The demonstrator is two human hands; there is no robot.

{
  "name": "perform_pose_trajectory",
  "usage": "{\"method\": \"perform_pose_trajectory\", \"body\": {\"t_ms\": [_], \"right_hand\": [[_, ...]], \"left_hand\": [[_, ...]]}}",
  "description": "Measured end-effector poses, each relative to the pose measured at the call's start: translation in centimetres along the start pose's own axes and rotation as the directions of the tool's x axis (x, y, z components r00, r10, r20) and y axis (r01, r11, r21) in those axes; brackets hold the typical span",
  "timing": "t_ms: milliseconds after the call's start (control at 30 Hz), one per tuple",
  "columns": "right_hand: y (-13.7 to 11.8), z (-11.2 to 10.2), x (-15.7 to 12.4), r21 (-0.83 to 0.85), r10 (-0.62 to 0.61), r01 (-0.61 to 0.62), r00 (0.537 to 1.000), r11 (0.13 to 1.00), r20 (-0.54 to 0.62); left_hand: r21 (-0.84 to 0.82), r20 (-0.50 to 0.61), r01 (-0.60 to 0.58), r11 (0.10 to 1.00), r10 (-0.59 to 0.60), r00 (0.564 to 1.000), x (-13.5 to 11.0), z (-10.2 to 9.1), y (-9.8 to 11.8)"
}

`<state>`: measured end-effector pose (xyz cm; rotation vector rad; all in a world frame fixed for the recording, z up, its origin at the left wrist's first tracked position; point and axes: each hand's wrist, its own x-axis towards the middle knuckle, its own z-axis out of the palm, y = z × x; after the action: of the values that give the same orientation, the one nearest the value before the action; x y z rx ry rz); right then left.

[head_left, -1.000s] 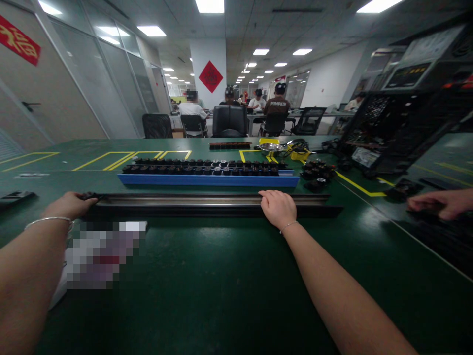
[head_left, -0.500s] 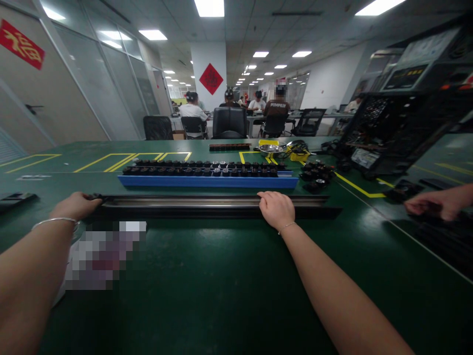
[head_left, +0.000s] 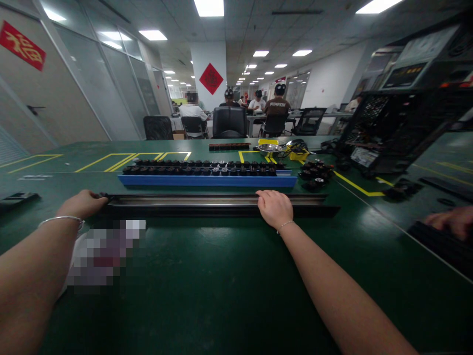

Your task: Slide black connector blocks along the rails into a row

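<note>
A long black channel rail (head_left: 207, 211) with a shiny metal groove lies across the green table in front of me. At its left end my left hand (head_left: 84, 203) is closed in a pinch on a small black part (head_left: 105, 197), mostly hidden by the fingers. Toward the rail's right end, my right hand (head_left: 275, 208) is closed over it, with the fingers behind the far edge. Just beyond lies a blue rail (head_left: 207, 181), with rows of small black parts (head_left: 199, 168) along it.
A pile of black parts (head_left: 316, 172) sits right of the blue rail. Farther back are a metal bowl (head_left: 271, 148) and a dark strip (head_left: 229, 147). A large black machine (head_left: 384, 118) stands at right. Nearer, a co-worker's blurred hand (head_left: 456, 222) is over dark parts. A pixelated sheet (head_left: 99, 256) lies front left.
My left hand has slid slightly right along the rail's left end, still pinching the black part. My right hand keeps its place on the rail. The co-worker's hand has moved right and lower.
</note>
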<state>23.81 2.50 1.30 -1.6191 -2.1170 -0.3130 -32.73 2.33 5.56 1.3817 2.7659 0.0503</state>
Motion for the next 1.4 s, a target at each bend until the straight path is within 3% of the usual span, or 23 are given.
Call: {"method": "perform_pose_trajectory", "body": {"t_ms": [433, 1400], "right_hand": [[0.1, 0.1, -0.2, -0.001, 0.004, -0.004, 1.000, 1.000, -0.009], [0.1, 0.0, -0.1, -0.004, 0.006, -0.006, 1.000, 1.000, -0.009]], "left_hand": [[-0.014, -0.006, -0.046, 0.999, 0.046, 0.999, -2.5, -0.7, 2.1], [0.072, -0.011, -0.159, 0.985, 0.160, 0.987, -4.8, -0.6, 5.2]]}}
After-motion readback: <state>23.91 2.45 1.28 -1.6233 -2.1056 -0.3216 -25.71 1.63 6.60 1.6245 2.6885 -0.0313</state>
